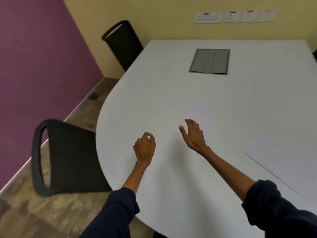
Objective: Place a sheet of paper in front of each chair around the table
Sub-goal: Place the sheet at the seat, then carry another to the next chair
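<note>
Head view, motion blur throughout.

- Right hand (193, 134): released, fingers straight, thumb spread, palm down over the near edge of a sheet of paper (197, 112). Can't tell if the fingertips touch the sheet or hover above it.
- Left hand (145, 145): fingers loosely curled, nothing visible in it. It sits above bare table (154, 83), left of the sheet and apart from it.
- That sheet lies flat at frame centre, white on white. Only the thin dark line of its near edge and a faint tint give it away.
- Second sheet (283, 160) lies flat at lower right. Its left edge shows as a long diagonal line, and it's well apart from both hands.
- Near chair (68, 157), black, at lower left, pushed up to the table's rounded end. Far chair (122, 43), black, at upper centre-left on the table's left side.
- Grey cable hatch (209, 60) set into the tabletop, upper centre-right.
- Wall sockets (235, 16) in a row on the yellow wall at top right. Purple wall (34, 57) on the left.
- Dark blue sleeves (113, 213) pushed up both forearms.
</note>
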